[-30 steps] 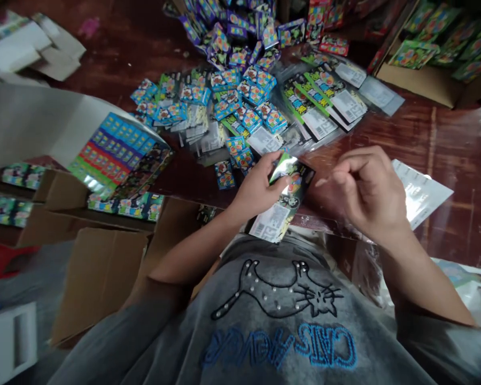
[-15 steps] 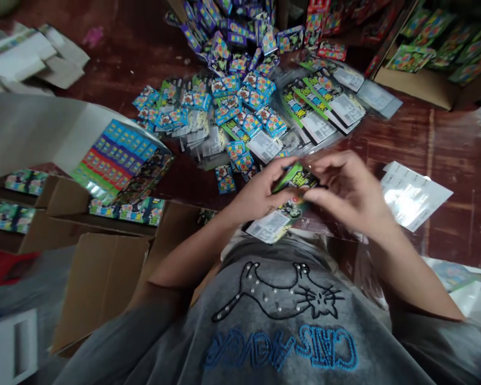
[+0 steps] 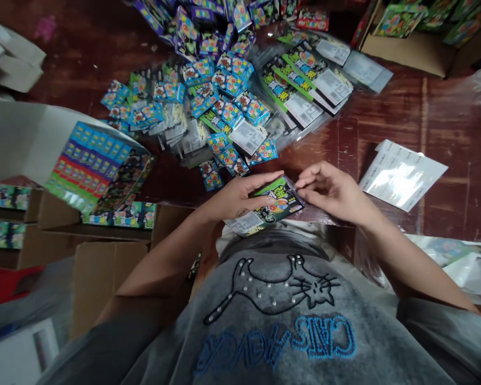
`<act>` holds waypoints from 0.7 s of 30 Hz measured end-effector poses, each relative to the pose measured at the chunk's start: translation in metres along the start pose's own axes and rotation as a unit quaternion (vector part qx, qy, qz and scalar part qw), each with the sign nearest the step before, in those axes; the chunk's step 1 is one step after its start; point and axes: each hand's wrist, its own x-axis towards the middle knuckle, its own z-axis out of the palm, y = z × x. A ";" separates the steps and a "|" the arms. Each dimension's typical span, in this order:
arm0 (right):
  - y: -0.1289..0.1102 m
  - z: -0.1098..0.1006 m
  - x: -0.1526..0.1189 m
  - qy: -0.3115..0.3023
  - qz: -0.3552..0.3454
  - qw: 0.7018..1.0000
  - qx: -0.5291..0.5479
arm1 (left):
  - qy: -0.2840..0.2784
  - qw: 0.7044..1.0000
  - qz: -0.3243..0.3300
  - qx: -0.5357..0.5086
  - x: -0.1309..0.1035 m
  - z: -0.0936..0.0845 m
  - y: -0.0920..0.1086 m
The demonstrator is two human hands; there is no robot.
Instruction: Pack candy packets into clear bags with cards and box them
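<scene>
My left hand (image 3: 240,195) is closed round a black-and-green printed plastic packet (image 3: 278,200), its thumb lying across the printed face. A white barcode label shows at the packet's lower left end. At the opposite end, my right hand (image 3: 328,192) has thumb and fingertips pinched at the packet's clear edge. The packet is held just over the table's front edge, close to my shirt. Just beyond my left hand lie small blue printed boxes (image 3: 231,159), with flat black-and-green packets (image 3: 304,80) farther back.
Purple boxes (image 3: 188,32) are heaped at the back. A cardboard carton (image 3: 404,51) of green packs stands at the back right. White label sheets (image 3: 404,174) lie on the right. To the left are a colourful display box (image 3: 92,163) and open cartons (image 3: 108,278).
The view has shifted, so the table things sit farther left and higher. My right hand has drawn back to the packet's right edge, and more of the printed face shows.
</scene>
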 end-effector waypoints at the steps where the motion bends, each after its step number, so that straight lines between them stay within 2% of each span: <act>1: 0.001 0.003 -0.002 0.026 -0.043 0.996 -0.077 | 0.011 1.000 0.000 0.007 0.000 0.002 -0.002; 4: 0.005 0.011 -0.009 0.062 -0.105 0.946 -0.302 | 0.038 0.999 0.000 0.026 0.000 0.009 -0.005; 6: 0.008 0.013 -0.011 0.063 -0.110 0.927 -0.353 | 0.048 0.998 0.001 0.047 -0.001 0.013 -0.007; 10: 0.014 0.013 -0.014 0.065 -0.103 0.957 -0.265 | 0.059 0.993 0.015 0.102 -0.003 0.018 -0.006; 14: 0.014 0.011 -0.011 0.038 -0.048 0.985 -0.160 | 0.061 0.983 0.005 0.175 -0.006 0.024 0.001; 18: 0.016 0.013 -0.006 -0.034 0.027 0.996 -0.082 | 0.044 0.952 -0.025 0.303 -0.009 0.039 0.002; 21: 0.020 0.017 -0.003 -0.057 0.066 0.992 -0.094 | 0.017 0.920 0.003 0.391 -0.011 0.051 -0.003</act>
